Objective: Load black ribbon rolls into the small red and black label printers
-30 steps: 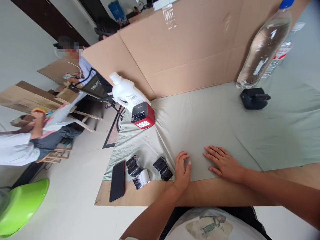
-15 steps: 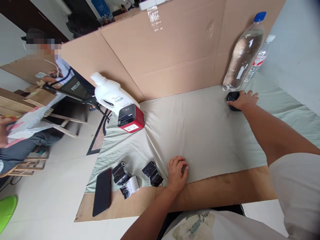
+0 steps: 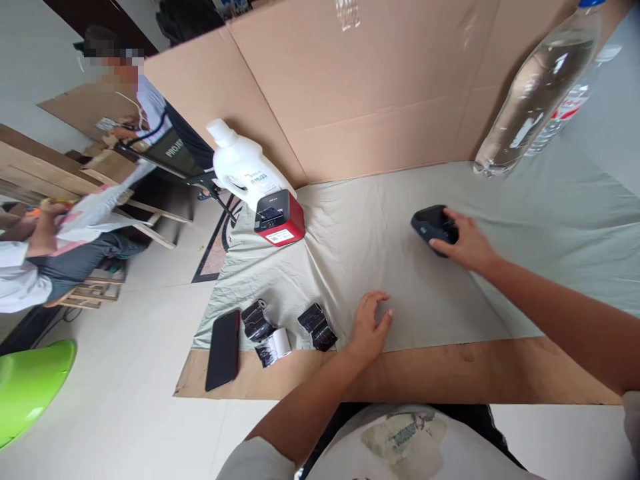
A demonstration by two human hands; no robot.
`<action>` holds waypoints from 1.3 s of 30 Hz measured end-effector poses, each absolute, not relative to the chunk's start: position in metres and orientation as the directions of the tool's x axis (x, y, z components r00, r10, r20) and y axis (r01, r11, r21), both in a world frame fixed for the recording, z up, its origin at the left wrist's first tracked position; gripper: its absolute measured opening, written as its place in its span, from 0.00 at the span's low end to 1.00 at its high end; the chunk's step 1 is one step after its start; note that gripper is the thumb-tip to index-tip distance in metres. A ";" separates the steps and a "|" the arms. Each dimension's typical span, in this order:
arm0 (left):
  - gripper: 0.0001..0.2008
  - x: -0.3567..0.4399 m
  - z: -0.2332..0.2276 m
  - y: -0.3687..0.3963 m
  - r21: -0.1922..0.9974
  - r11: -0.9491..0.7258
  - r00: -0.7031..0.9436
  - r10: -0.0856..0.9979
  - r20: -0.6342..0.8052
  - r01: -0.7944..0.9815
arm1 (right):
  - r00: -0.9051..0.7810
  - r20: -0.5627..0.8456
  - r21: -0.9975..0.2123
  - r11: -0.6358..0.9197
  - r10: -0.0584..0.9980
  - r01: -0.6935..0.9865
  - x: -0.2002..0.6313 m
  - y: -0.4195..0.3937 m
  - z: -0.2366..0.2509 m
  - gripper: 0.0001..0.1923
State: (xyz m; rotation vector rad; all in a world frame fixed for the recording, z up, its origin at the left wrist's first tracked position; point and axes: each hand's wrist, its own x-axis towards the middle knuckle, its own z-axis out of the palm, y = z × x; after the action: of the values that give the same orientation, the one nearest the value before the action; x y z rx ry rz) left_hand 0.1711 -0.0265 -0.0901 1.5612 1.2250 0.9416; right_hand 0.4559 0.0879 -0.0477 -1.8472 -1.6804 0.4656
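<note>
Head view: gripping compact, dark black plastic device (image 3: 425,223) with right hand (image 3: 465,243), right of frame centre; holding left hand (image 3: 369,327) empty, loosely open, lower centre. Apparently positioning device; next calling for steady grip.

Cannot see all of black device (image 3: 431,223), partly covered by right hand (image 3: 467,243). Beyond that hand, lose cap top of large bottle (image 3: 530,100) at upper edge; lose part of small bottle (image 3: 575,103) behind it. Beyond and left of left hand (image 3: 369,327), cannot read label (image 3: 280,238) on red-and-black box (image 3: 295,223), nor see base of white jug (image 3: 253,167).
</note>
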 end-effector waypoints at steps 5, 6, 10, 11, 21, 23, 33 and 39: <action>0.35 0.196 -0.089 -0.010 0.903 0.227 0.194 0.967 -0.165 -0.366 | -0.095 0.191 -0.650 0.199 0.977 0.733 0.359 0.010 -0.062 0.44; 0.37 0.198 -0.088 -0.009 0.878 0.240 0.175 0.968 -0.182 -0.414 | -0.106 0.206 -0.645 0.216 0.973 0.733 0.345 -0.005 -0.066 0.45; 0.45 0.188 -0.086 -0.007 0.899 0.232 0.118 0.972 -0.202 -0.373 | -0.204 0.206 -0.659 0.290 0.957 0.694 0.329 -0.038 -0.080 0.47; 0.46 0.184 -0.086 -0.006 0.906 0.229 0.110 0.973 -0.202 -0.357 | -0.245 0.195 -0.692 0.310 0.950 0.652 0.334 -0.037 -0.082 0.45; 0.45 0.168 -0.100 0.000 0.926 0.205 0.181 0.972 -0.152 -0.318 | -0.160 0.047 -0.939 0.098 0.986 0.330 0.351 0.015 -0.094 0.49; 0.45 0.166 -0.103 -0.002 0.941 0.183 0.183 0.974 -0.134 -0.286 | -0.165 0.052 -0.934 0.106 0.985 0.340 0.339 0.010 -0.095 0.51; 0.36 0.169 -0.109 -0.018 0.988 -0.036 0.036 0.999 0.031 0.150 | -0.071 0.116 -0.867 0.136 0.991 0.480 0.331 -0.005 -0.108 0.49; 0.23 0.157 -0.100 -0.001 0.979 -0.011 -0.027 0.999 0.017 0.205 | -0.117 0.227 -0.762 0.252 0.967 0.597 0.332 -0.005 -0.111 0.43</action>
State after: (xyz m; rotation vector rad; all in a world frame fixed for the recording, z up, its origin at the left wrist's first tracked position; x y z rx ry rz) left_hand 0.1574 -0.0008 -0.1002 1.3573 1.3747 1.1365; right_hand 0.3316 -0.0047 -0.1109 -1.4316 -1.8086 0.6553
